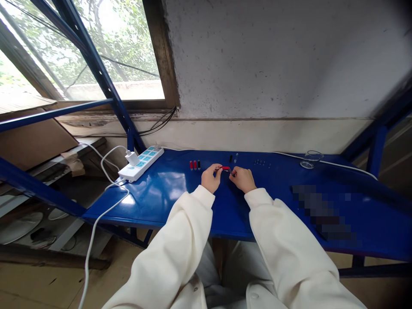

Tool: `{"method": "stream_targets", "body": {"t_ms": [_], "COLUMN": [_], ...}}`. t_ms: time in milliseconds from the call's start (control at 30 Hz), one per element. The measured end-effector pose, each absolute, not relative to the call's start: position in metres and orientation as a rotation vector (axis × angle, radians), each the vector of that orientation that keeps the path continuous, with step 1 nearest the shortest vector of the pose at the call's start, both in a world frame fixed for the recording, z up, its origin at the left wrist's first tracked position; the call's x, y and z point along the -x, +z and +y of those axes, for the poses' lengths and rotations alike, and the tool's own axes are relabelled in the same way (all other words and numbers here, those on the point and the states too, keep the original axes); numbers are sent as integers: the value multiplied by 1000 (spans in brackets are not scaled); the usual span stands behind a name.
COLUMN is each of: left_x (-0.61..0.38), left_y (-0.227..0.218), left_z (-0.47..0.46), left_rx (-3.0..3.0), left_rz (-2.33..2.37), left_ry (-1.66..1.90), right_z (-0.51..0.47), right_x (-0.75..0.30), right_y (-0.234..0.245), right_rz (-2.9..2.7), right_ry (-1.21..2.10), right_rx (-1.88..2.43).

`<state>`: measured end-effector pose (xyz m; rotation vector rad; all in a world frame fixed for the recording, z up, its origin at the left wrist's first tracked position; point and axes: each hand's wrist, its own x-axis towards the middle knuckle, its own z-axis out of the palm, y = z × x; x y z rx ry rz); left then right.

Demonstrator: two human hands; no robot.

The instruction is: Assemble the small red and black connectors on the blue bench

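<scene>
My left hand (211,177) and my right hand (243,178) meet over the blue table (167,193), both in white sleeves. Together they pinch a small red part (225,168) between the fingertips, the left hand on its left end and the right hand on its right end. Just left of my left hand stand three small upright pieces (194,165), two red and one black. Beyond my right hand lie a small black piece (230,158), a small clear piece (236,157) and a row of tiny dark bits (261,163).
A white power strip (141,163) with a plugged charger and white cable (96,223) lies at the table's back left. A clear glass dish (310,159) sits at the back right. A blurred patch (322,210) covers the table's right. Blue frame bars and a window stand left.
</scene>
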<state>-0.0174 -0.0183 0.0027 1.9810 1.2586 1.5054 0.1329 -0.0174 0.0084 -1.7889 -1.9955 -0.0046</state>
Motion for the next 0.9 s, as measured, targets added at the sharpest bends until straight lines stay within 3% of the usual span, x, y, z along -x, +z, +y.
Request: {"method": "stream_targets", "body": {"t_ms": [400, 900], "left_x": [15, 9], "left_y": [-1, 13], "left_z": [-22, -19], "left_rx": [-2509, -2468], "left_rz": [1137, 1250], "left_ry": [985, 1295], "right_z": [-18, -16], "right_x": [-131, -133], "right_y": [10, 6], "right_rz": [-1812, -1800], "right_ry": [92, 60], "right_rx": [1683, 1595]}}
